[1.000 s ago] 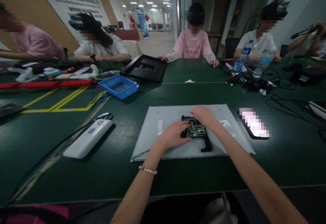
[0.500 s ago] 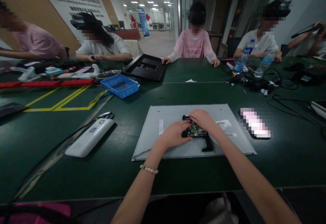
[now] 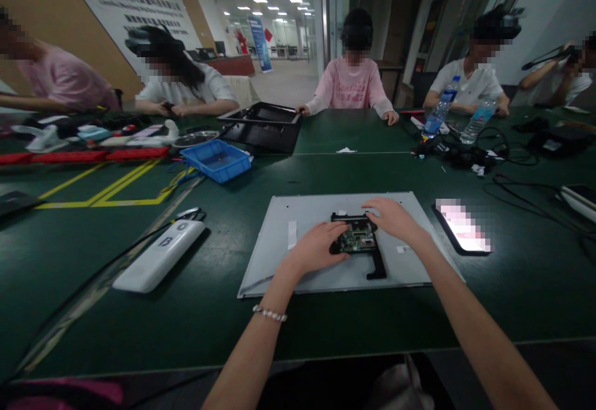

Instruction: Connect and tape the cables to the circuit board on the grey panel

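A pale grey flat panel (image 3: 274,255) lies on the table in front of me. On it rests a black bracket (image 3: 379,266) carrying a green circuit board (image 3: 358,240). My left hand (image 3: 316,246) grips the board's left side, fingers over the upper part and thumb along the lower edge. At the bracket's upper right corner is my right hand (image 3: 393,218), its fingers apart and bent slightly, the tips touching or just over the corner; I cannot tell which. Small white labels show on the panel right of the bracket.
A white power bank (image 3: 161,258) with cables lies left, a lit phone (image 3: 463,228) right. Farther off are a blue tray (image 3: 218,161), a black frame (image 3: 265,127), two water bottles (image 3: 441,109) and tangled cables (image 3: 459,152). Several people sit across the green table (image 3: 298,341).
My right hand has moved right, off the top of the board to the bracket's corner, uncovering more of the board. My left hand stays put. Across the table, the black frame's near part has lifted.
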Tool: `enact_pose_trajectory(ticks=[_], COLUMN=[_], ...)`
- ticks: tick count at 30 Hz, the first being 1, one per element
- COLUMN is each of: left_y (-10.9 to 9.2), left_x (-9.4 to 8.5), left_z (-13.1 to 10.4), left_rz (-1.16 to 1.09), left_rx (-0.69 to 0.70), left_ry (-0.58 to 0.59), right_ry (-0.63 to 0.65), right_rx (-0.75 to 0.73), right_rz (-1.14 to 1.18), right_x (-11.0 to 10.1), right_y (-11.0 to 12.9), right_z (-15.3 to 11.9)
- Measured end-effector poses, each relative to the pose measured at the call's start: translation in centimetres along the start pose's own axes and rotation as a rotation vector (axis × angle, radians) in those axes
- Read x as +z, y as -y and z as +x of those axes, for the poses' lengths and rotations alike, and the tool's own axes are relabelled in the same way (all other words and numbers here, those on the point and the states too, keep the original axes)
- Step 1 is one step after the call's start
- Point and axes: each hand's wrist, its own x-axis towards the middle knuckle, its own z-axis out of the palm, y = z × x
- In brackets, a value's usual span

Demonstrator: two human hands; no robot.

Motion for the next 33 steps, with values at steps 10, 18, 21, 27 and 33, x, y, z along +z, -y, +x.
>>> enact_pose_trajectory(ticks=[10,18,21,27,33], left_y=[-0.4,-0.7,-0.8,-2.2,-4.9], left_x=[-0.2,0.1,0.3,0.6,1.9], left_z=[-0.2,-0.1,0.0,0.7,1.8], left_rz=[0.031,0.057,0.076,0.142,0.223], left_rx=[-0.008,0.019,0.024,0.043,0.030], left_ry=[-0.002,-0.015,-0.029,-0.069,-0.122], right_ry=[0.089,-0.063,-0.078,-0.055,-0.114], right_rx=[0.208,0.457,0.529,0.555,0.537], right_rz=[0.180,0.376,0.664,0.990,0.901], right_x=[-0.6,0.1,0.5,1.6,2.9], right_y=[-6.1,-5.6,-4.2,-1.9,-1.7], right_z=[-7.3,-7.9,-7.9,-7.4,-6.9])
